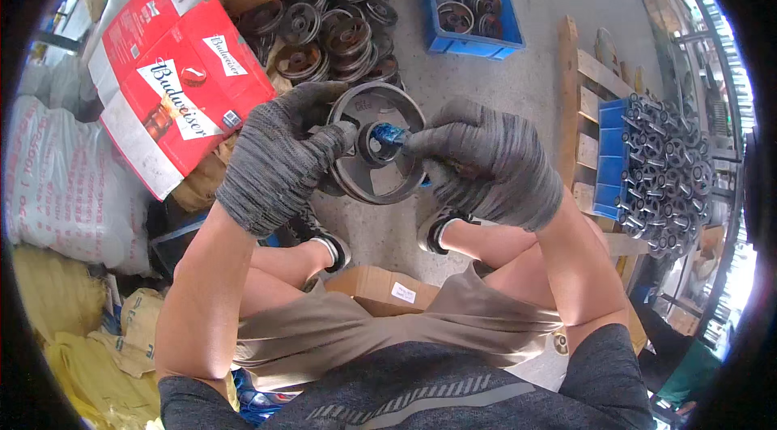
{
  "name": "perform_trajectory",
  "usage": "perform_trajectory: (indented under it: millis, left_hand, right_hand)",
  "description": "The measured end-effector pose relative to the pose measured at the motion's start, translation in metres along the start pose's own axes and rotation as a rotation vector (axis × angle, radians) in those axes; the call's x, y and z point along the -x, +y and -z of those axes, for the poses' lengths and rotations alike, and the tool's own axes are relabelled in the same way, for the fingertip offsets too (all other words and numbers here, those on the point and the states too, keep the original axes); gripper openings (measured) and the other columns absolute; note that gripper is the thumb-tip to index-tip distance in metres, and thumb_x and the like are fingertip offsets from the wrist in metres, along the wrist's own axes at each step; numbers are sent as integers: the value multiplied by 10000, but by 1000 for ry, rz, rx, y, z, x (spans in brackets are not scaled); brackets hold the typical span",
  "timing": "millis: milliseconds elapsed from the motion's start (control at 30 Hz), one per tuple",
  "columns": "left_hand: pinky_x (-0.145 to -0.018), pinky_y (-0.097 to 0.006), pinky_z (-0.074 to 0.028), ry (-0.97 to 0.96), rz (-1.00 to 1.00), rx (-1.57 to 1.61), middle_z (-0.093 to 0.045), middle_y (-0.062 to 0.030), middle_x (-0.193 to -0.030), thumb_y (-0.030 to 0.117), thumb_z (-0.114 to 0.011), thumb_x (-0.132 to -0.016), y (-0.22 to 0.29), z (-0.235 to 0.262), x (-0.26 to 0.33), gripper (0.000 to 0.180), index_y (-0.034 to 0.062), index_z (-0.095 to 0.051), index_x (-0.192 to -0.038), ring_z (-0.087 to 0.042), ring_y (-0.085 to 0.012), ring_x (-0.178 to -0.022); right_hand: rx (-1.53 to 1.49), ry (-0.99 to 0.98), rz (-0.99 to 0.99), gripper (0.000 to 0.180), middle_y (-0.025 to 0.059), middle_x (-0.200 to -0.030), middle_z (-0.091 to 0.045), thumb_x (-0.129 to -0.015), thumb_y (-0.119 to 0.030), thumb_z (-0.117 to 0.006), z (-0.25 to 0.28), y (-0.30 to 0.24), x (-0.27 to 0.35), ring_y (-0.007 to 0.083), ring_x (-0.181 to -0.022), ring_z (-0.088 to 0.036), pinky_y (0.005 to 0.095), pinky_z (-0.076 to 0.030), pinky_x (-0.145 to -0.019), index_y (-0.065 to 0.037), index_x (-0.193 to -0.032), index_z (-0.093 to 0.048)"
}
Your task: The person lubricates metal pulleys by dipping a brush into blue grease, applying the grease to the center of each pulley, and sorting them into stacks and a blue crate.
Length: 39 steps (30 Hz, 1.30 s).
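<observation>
Both my hands wear grey knitted gloves and meet in front of my chest. A round metal wheel (371, 112) with a broad rim and a central hub is gripped at its left side by my left hand (283, 155), thumb on its face. My right hand (494, 159) pinches a small shiny blue piece (388, 134), which lies at the hub opening. Whether that piece is film, cloth or something else I cannot make out. The fingertips of my right hand are partly hidden behind the wheel's right edge.
Beyond my hands lies a pile of similar, partly rusty wheels (348, 37). A blue crate (469, 45) holds several more. Flattened red carton (182, 82) and white sacks (73, 187) are at left. At right, a wooden pallet (569, 98) bears a blue crate (609, 159) beside stacked metal parts (668, 163).
</observation>
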<state>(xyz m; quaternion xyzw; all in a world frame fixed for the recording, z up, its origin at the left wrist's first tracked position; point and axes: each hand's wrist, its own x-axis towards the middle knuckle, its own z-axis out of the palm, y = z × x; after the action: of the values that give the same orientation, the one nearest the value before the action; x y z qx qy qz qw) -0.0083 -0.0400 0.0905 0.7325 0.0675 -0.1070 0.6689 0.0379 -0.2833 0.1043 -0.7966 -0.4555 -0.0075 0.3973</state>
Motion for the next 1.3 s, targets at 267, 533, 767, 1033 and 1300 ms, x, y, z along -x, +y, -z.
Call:
perform_trajectory:
  millis: [267, 533, 767, 1033, 1300]
  left_hand:
    - [-875, -280, -531, 21, -235, -216, -686, -117, -1144, 1, -636, -862, -10, -16, 4, 429, -22, -571, -1285, -642, -134, -1019]
    - [-897, -282, -526, 27, -304, -181, -684, -116, -1143, 6, -626, -893, -10, -9, 0, 366, -9, -591, -1257, -644, -142, -1033]
    - [-932, -278, -506, 35, -178, -59, -662, -102, -1179, -14, -609, -913, -8, -8, -1, 358, -3, -575, -1269, -618, -134, -1073]
    - [-953, -282, -494, 64, -215, -47, -653, -109, -1192, -18, -608, -909, -7, -9, -4, 368, -5, -568, -1275, -616, -143, -1087]
    - [-956, -316, -488, 3, -168, -202, -655, -110, -1209, 89, -656, -907, -28, -5, -16, 376, -6, -582, -1263, -616, -174, -1087]
  right_hand:
    - [157, -216, -202, 227, 95, -744, -645, -741, -105, -691, 8, -26, -11, 264, -669, -642, 331, -487, -593, -49, -960, -706]
    - [-872, 94, -920, 310, 132, -802, -701, -877, -229, -659, 6, -5, 9, 168, -682, -668, 272, -533, -542, 54, -1001, -678]
    - [-642, 76, -746, 259, 84, -861, -716, -920, -219, -665, 1, -11, 11, 108, -726, -658, 254, -540, -610, -3, -1057, -706]
    - [-731, 8, -819, 226, 77, -872, -720, -868, -152, -682, 1, -10, 4, 113, -732, -651, 266, -519, -684, -5, -1036, -719]
    - [-121, -92, -421, 201, 124, -728, -666, -748, -15, -626, 44, -1, 14, 178, -678, -658, 292, -508, -634, -24, -924, -721]
